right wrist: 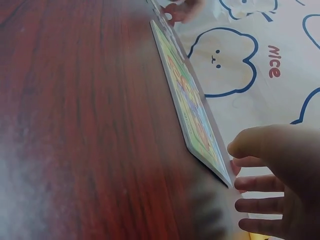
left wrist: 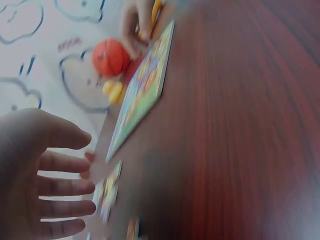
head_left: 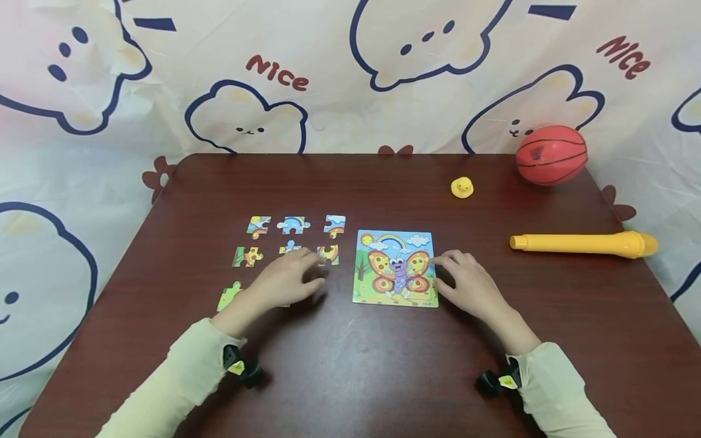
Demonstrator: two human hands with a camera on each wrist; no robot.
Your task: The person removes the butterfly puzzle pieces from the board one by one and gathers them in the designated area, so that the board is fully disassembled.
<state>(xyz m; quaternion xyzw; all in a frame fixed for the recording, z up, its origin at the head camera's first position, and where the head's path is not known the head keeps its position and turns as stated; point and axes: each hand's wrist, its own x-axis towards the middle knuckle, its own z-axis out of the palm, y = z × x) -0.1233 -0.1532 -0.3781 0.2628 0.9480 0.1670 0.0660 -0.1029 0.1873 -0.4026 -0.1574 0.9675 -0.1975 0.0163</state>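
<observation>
A square puzzle board [head_left: 394,295] with a butterfly, rainbow and sun lies flat at mid-table. My right hand [head_left: 468,285] is at its right edge, fingertips touching or very close to it; the right wrist view shows these fingers [right wrist: 260,205] extended. To the left of the board, loose jigsaw pieces lie in rows, among them a rainbow piece [head_left: 293,224], a cloud piece [head_left: 334,224] and a green piece [head_left: 229,296]. Over the lower pieces hovers my left hand [head_left: 290,277], partly hiding some. In the left wrist view its fingers [left wrist: 65,186] are spread and hold nothing.
At the back right of the brown table [head_left: 350,377] sit a small yellow rubber duck [head_left: 462,188] and a red toy basketball [head_left: 552,156]. A yellow microphone-shaped stick [head_left: 580,244] lies to the right. Behind hangs a white cloth [head_left: 339,115] with cartoon drawings.
</observation>
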